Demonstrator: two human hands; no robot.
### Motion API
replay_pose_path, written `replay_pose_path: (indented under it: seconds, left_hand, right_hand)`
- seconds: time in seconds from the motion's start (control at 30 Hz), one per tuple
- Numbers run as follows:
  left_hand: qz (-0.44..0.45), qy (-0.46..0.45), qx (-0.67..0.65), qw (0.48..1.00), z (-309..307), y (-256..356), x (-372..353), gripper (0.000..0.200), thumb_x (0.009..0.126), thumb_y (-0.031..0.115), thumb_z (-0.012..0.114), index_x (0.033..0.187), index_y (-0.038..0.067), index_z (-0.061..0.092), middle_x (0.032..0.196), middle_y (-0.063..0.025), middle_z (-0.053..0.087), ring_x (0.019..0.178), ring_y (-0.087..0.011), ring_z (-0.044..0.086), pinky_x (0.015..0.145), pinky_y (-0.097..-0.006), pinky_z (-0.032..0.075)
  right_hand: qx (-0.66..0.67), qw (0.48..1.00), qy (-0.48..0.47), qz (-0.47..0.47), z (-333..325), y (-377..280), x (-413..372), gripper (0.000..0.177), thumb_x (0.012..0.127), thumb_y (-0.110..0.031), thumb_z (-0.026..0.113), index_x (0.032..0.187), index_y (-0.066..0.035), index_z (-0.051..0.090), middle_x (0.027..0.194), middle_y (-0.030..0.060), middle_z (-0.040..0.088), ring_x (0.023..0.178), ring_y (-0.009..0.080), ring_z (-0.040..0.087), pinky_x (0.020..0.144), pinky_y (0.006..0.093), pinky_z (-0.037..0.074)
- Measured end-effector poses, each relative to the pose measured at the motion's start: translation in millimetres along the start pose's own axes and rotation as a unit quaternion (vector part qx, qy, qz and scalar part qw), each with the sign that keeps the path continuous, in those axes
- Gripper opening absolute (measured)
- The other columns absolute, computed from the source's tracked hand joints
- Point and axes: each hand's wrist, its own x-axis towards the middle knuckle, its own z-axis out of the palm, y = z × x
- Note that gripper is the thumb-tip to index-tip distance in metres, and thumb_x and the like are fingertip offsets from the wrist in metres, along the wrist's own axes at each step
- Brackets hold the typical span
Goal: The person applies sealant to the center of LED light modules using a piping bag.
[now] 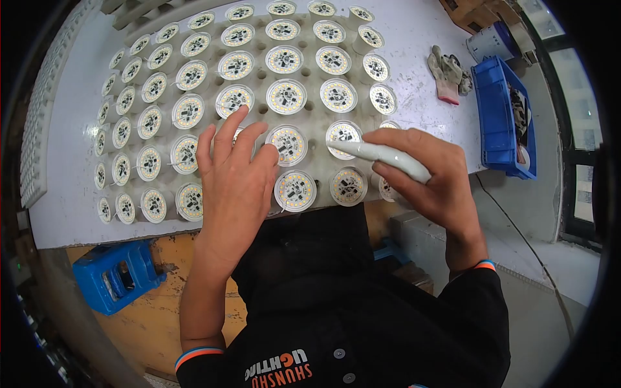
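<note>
Rows of round LED boards in white cups (286,97) stand in a grey foam tray (317,118) on the table. My left hand (238,161) lies over the front middle of the tray, fingers spread, its fingertips around a board that it mostly hides; whether it grips that board is unclear. In my right hand (424,168) is a white tapered tube (388,156), held between thumb and fingers. The tube's narrow tip points left, over an LED board (343,139) in the second row from the front.
A blue bin (501,123) with mixed items stands at the table's right edge, near gloves (445,76) and a white bucket (493,43). Below the table's left front edge is a blue stool (119,275). A foam tray (61,97) lies along the left side.
</note>
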Motion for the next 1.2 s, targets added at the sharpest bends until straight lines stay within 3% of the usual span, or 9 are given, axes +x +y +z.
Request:
replay_pose_path:
  seconds: [0.17, 0.43, 0.73, 1.2]
  left_hand:
    - [-0.018, 0.007, -0.007, 1.000, -1, -1, 2, 0.017, 0.080, 0.012, 0.074, 0.090, 0.005, 0.062, 0.123, -0.0114, 0.057, 0.134, -0.0316, 0.042, 0.110, -0.0537, 0.028]
    - [-0.035, 0.031, -0.039, 0.998, 11, -1, 12, 0.025, 0.075, 0.017, 0.080, 0.091, 0.006, 0.063, 0.119, -0.0120, 0.059, 0.129, -0.0313, 0.046, 0.107, -0.0526, 0.031]
    - [-0.062, 0.020, -0.085, 0.994, 14, -4, 11, 0.018, 0.079, 0.011, 0.074, 0.092, 0.008, 0.062, 0.100, -0.0088, 0.063, 0.109, -0.0277, 0.057, 0.105, -0.0479, 0.034]
    - [-0.065, 0.032, -0.094, 0.993, 17, -7, 12, 0.013, 0.080, 0.007, 0.071, 0.090, 0.007, 0.062, 0.096, -0.0088, 0.064, 0.106, -0.0275, 0.059, 0.107, -0.0474, 0.034]
  right_hand:
    - [-0.026, 0.999, -0.016, -0.045, 5, 8, 21, 0.032, 0.079, -0.005, 0.077, 0.110, -0.005, 0.071, 0.095, 0.0110, 0.073, 0.081, 0.0232, 0.071, 0.073, 0.0321, 0.055]
    - [-0.034, 0.997, -0.071, -0.013, 21, 17, 31, 0.032, 0.080, -0.008, 0.077, 0.112, -0.006, 0.071, 0.098, 0.0126, 0.073, 0.084, 0.0253, 0.071, 0.075, 0.0332, 0.056]
    - [-0.051, 0.994, -0.092, -0.030, 32, 21, 33, 0.031, 0.080, -0.014, 0.078, 0.110, -0.011, 0.071, 0.087, 0.0088, 0.070, 0.076, 0.0282, 0.068, 0.067, 0.0357, 0.054]
    - [-0.082, 0.991, -0.089, -0.064, 43, 22, 31, 0.029, 0.075, -0.012, 0.080, 0.103, -0.012, 0.072, 0.079, 0.0071, 0.068, 0.069, 0.0285, 0.066, 0.061, 0.0373, 0.052]
